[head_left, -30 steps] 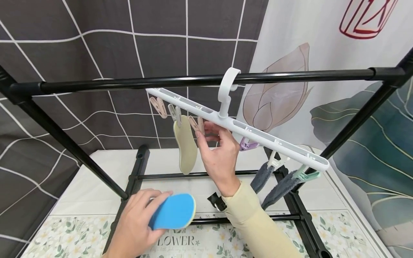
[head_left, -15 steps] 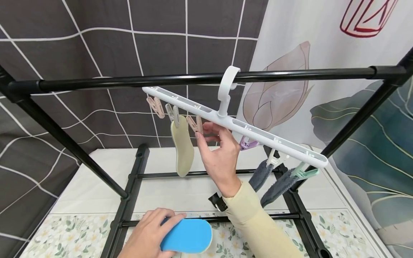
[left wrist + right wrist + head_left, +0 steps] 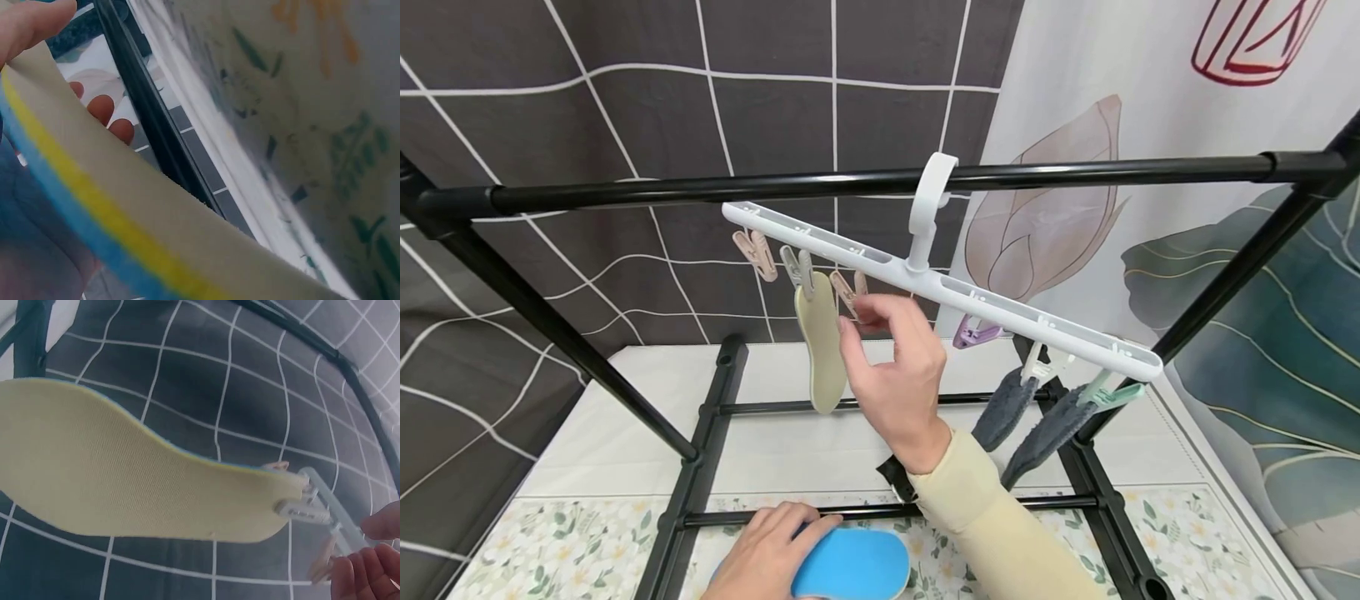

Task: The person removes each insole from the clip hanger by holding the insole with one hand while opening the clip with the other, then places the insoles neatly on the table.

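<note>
Gripping the blue insole (image 3: 857, 565) at six o'clock

The left hand (image 3: 767, 557) lay at nine o'clock from that insole and held its near end. In the left wrist view, the thumb was on one side and the fingertips on the other, and the edge showed blue, yellow and cream layers.

The right hand (image 3: 898, 371) was raised under the hanger (image 3: 940, 290), its fingers bent and the gap to the thumb narrow. A pink peg (image 3: 847, 292) sat at eleven o'clock from it, right by the fingertips; whether they pinched it, I could not tell.

At nine o'clock from the right hand, the cream insole (image 3: 820, 350) hung toe-down, its top in a grey peg (image 3: 801, 271). Another peg (image 3: 756, 252), also pink, was at eleven o'clock from it.

A purple peg (image 3: 976, 333) was at two o'clock from the right hand. Two dark pads (image 3: 1052, 437) hung around four o'clock, in a white peg (image 3: 1036, 365) and a mint peg (image 3: 1114, 396). The hanger tilted down toward three o'clock, hooked over the black rail (image 3: 737, 190).
</note>
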The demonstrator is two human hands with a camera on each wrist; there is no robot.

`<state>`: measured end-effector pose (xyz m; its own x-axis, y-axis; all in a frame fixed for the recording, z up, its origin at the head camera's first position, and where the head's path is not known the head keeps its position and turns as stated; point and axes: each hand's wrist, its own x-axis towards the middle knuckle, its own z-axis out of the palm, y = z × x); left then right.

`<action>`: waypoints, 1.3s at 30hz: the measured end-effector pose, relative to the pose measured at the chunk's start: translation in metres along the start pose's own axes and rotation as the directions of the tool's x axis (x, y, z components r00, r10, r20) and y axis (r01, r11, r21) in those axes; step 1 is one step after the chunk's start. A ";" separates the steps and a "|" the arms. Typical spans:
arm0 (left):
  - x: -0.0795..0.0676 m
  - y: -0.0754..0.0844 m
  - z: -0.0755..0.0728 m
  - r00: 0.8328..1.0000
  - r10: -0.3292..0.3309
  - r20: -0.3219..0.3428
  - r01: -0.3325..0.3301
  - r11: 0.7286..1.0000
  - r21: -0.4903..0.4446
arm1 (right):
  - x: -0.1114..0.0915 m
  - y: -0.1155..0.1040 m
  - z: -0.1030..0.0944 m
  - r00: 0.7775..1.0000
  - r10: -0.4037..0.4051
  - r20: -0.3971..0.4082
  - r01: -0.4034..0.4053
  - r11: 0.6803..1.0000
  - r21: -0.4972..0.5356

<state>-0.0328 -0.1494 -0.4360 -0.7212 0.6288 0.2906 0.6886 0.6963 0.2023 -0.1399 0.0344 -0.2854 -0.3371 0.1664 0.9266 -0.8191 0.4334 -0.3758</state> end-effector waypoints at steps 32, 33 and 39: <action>0.003 0.015 0.007 0.938 -0.227 0.263 0.212 0.974 0.083 | -0.005 -0.031 0.025 0.954 0.072 0.292 -0.049 0.995 -0.087; 0.004 0.014 0.006 0.937 -0.222 0.271 0.209 0.975 0.078 | -0.005 -0.030 0.025 0.952 0.068 0.298 -0.045 0.995 -0.084; 0.004 0.014 0.001 0.920 -0.200 0.336 0.191 0.980 0.063 | -0.005 -0.030 0.026 0.939 0.062 0.337 -0.035 0.996 -0.086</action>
<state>-0.0259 -0.1373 -0.4328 -0.8270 0.5554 -0.0874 0.5325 0.8236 0.1950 -0.1259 -0.0020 -0.2790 -0.5240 -0.1157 0.8438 -0.7640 0.5018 -0.4056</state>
